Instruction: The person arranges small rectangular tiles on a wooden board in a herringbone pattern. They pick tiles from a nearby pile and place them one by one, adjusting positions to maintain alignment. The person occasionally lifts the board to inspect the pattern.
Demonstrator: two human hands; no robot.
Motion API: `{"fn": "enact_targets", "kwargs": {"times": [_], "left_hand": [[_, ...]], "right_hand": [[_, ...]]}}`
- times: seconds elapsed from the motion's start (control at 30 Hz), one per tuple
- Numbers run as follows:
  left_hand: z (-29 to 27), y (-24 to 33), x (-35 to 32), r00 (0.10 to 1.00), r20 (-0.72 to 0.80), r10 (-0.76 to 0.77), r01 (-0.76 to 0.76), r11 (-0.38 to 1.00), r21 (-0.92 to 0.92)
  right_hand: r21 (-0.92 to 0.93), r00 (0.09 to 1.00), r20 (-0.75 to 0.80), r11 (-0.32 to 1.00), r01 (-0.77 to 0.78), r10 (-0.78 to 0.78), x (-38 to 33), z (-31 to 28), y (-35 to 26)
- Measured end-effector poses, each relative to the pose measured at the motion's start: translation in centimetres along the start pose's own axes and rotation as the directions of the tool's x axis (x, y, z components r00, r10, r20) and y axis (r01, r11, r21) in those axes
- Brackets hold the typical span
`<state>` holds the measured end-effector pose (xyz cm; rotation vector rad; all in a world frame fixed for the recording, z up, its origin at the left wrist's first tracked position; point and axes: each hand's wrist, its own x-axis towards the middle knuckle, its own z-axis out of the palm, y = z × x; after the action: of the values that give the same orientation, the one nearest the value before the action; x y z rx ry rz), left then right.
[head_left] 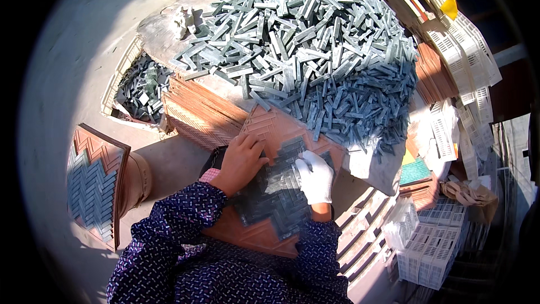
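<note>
A terracotta-coloured tray (269, 129) with a moulded herringbone pattern lies across my lap, tilted. Dark grey-green stone strips (275, 186) fill much of its middle in a zigzag; bare grooves show at its far and near ends. My left hand (242, 163), bare, lies on the tray's left side with fingers stretched out and thumb apart, holding nothing. In a white glove, my right hand (315, 177) rests over the right part of the laid strips. Its fingers are curled together at the strips' edge; whatever they pinch is hidden.
Ahead rises a big heap of loose stone strips (315, 39). Stacked trays (205, 112) and a crate of dark pieces (121, 73) stand left of it. A filled tray (93, 186) sits on a round bucket (138, 177) at far left. White plastic baskets (430, 253) line the right.
</note>
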<state>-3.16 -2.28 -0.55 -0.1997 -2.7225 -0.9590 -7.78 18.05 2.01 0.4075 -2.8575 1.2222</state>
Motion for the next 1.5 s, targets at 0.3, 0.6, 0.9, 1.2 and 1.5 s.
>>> {"fn": "enact_targets", "kwargs": {"times": [0.3,0.6,0.9,1.2,1.5], "left_hand": [[0.4,1.5,-0.6,1.000,-0.012,0.016,-0.014,0.992,0.126],[3.2,2.9,-6.3,0.939,0.321,0.127,-0.187,0.968,0.165],[2.0,3.4,-6.8,0.931,0.329,0.156,-0.218,0.963,0.160],[1.3,3.5,-8.2,0.931,0.327,0.160,-0.209,0.970,0.121],[1.6,3.3,-8.3,0.937,0.296,0.186,-0.223,0.970,0.097]], "right_hand": [[-0.090,0.945,-0.326,0.996,-0.001,-0.029,1.4,-2.7,4.0],[-0.201,0.958,-0.284,0.979,-0.027,-0.032,6.1,-0.1,4.4],[0.089,0.971,-0.203,0.990,-0.107,0.123,4.6,0.5,1.5],[-0.316,0.988,0.061,0.937,0.152,-0.140,1.4,5.5,-2.8],[-0.129,0.921,0.273,0.938,0.322,-0.279,4.4,5.0,-2.2]]}}
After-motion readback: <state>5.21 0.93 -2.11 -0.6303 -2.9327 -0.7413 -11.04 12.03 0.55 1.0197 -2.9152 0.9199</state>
